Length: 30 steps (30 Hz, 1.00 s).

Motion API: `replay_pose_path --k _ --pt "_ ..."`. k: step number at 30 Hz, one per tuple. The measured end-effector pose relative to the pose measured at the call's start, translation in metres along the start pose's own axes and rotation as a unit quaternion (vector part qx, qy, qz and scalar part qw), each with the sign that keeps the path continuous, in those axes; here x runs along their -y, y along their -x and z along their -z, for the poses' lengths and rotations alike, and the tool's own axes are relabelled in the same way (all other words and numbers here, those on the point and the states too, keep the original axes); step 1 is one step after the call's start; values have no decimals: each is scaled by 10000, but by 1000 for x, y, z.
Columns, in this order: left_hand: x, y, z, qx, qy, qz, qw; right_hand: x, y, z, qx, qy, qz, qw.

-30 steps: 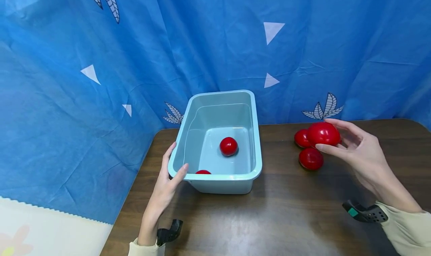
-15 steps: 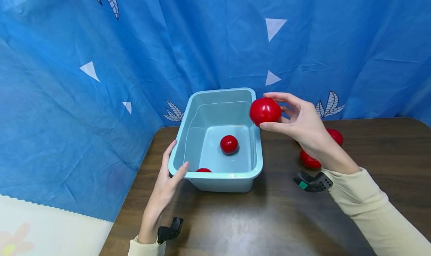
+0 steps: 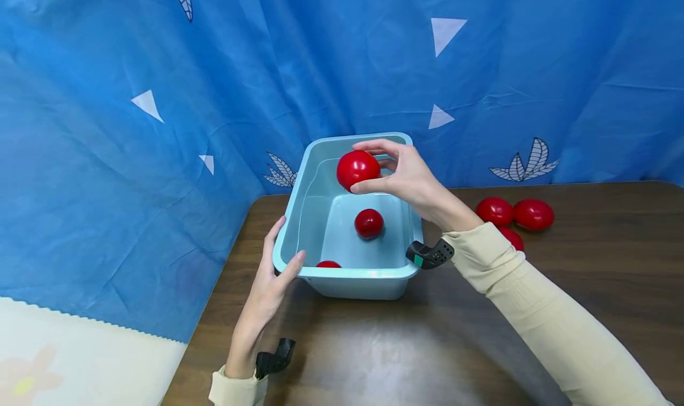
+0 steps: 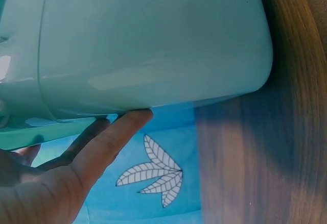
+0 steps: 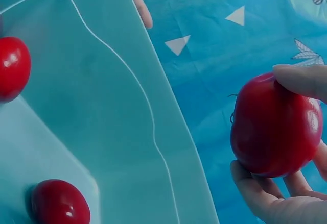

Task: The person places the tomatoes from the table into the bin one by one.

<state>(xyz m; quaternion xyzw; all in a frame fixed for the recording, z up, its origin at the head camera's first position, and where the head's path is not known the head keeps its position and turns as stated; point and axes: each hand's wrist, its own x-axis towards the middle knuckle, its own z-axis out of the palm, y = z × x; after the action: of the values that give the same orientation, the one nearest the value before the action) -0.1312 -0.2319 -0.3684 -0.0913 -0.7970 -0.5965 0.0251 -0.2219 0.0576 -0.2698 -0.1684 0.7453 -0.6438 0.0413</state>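
Note:
My right hand (image 3: 410, 175) pinches a shiny red tomato (image 3: 357, 170) between thumb and fingers, up above a light blue plastic basin (image 3: 355, 287). In the right wrist view the held tomato (image 5: 276, 127) shows whole, thumb on one side and fingertips on the other. Inside the basin, one tomato (image 3: 369, 223) lies on the floor; another tomato (image 3: 328, 264) peeks over the near wall. At the basin's near left corner my left hand (image 3: 267, 284) holds the rim, thumb at the front edge. Its fingers (image 4: 110, 140) press the outer wall in the left wrist view.
Three more tomatoes, including the rightmost tomato (image 3: 534, 214), sit together on the brown wooden table (image 3: 604, 263), partly behind the right sleeve (image 3: 540, 311). A blue patterned curtain (image 3: 342, 56) hangs behind and to the left.
The right hand has carried its tomato leftward from beside the others at the table's right to above the basin. The left hand has stayed at the basin's corner.

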Motion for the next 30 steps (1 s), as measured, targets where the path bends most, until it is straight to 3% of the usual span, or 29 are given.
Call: replay_pose_path --k 11,30 --pt "-2 0 2 12 -67 42 10000 4 -14 -11 191 -63 -144 9997" --pt "-1 1 -2 -14 -76 71 9999 -6 -18 -12 548 449 -642 9954"
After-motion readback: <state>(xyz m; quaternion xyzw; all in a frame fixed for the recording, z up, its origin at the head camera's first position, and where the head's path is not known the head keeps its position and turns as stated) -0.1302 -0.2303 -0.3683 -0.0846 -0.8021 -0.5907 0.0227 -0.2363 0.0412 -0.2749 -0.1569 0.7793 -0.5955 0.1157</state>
